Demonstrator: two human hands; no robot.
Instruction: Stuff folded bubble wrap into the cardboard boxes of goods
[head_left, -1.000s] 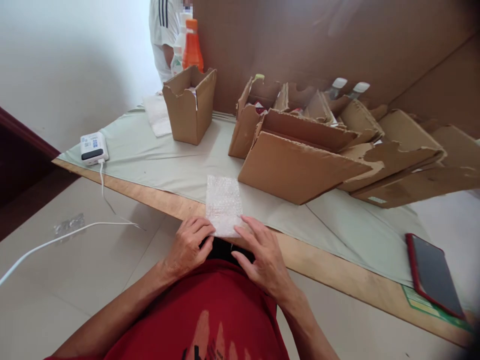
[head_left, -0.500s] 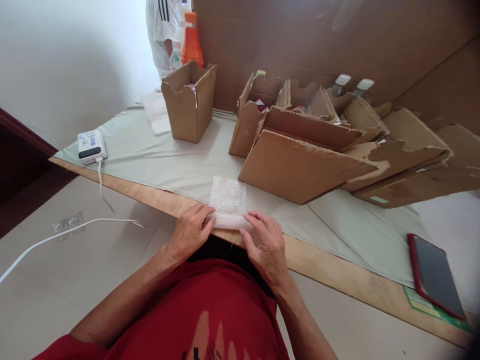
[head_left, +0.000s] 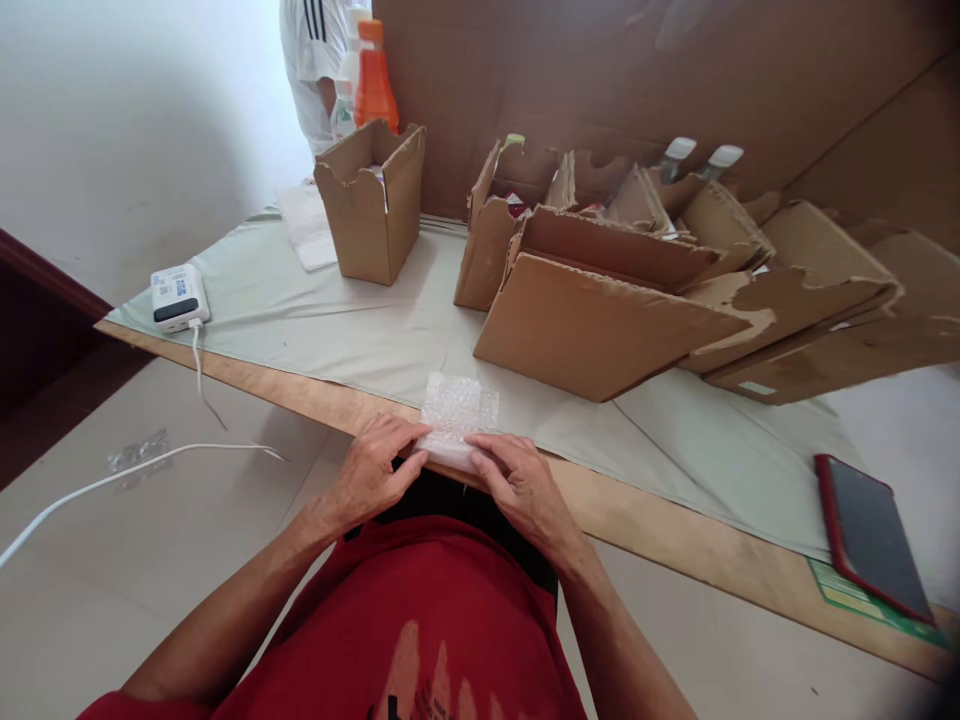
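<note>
A small sheet of bubble wrap (head_left: 451, 405) lies at the table's front edge, its near end folded or rolled into a thicker strip. Around the left end of that strip, my left hand (head_left: 379, 462) has its thumb and forefinger closed. My right hand (head_left: 523, 487) grips the other end in the same way, thumb towards me and fingers on top. A flat flap extends beyond the fingertips, and a thin layer sticks out at its right side. Whether anything is wrapped inside cannot be made out.
Several cardboard boxes (head_left: 600, 325) stand behind and to the right, some holding bottles. Another box (head_left: 367, 225) is at the back left, near an orange bottle (head_left: 375, 90). A power bank (head_left: 178, 297) with a cable lies left; a phone (head_left: 877, 530) lies right. A person stands behind.
The bubble wrap's far flap is shorter and sits skewed, with a layer now showing at its right. My right hand has shifted slightly left, closer to my left hand.
</note>
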